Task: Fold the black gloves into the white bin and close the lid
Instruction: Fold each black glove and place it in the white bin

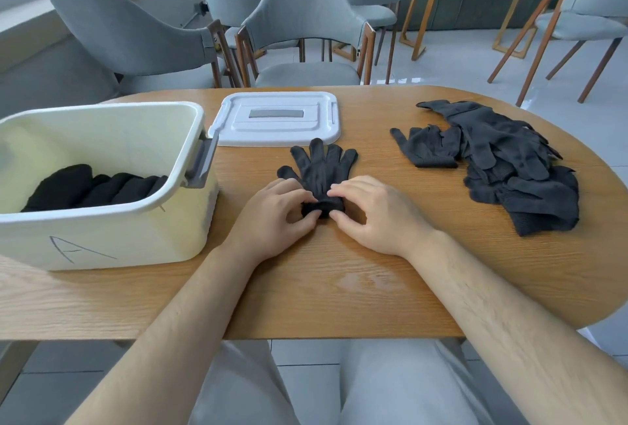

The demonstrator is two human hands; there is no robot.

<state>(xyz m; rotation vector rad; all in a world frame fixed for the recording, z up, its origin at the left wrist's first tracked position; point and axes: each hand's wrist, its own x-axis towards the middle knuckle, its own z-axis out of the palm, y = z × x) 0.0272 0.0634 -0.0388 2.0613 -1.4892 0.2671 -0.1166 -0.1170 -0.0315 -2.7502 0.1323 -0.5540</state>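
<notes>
**Both hands pinching the cuff of a black glove at mid-table**

Pinched between my two hands is the rolled cuff end of one black glove (319, 173): the left hand (272, 217) has thumb and fingertips closed on the left side of the roll, and the right hand (373, 214) has its fingers pressed down on the right side, thumb tucked under toward the near edge. I read both grips as narrow and closed on fabric. That glove lies flat on the wooden table (339, 288), its fingers spread and pointing away from me, the tips just short of the white lid (277, 118).

That lid rests flat on the table, off the bin, between the bin and the pile. To my left stands the white bin (102, 186), open, with a grey handle (204, 163) on its right end and a hand-drawn letter A (73, 249) on the near wall. Inside it I see a row of folded black gloves (91, 186) against the bottom.

On my right, well apart from the hands, sits a loose pile of unfolded gloves (503, 159), heaped and overlapping, one lying flat at the pile's left edge.

Beyond the table stand several grey chairs (299, 23).
</notes>
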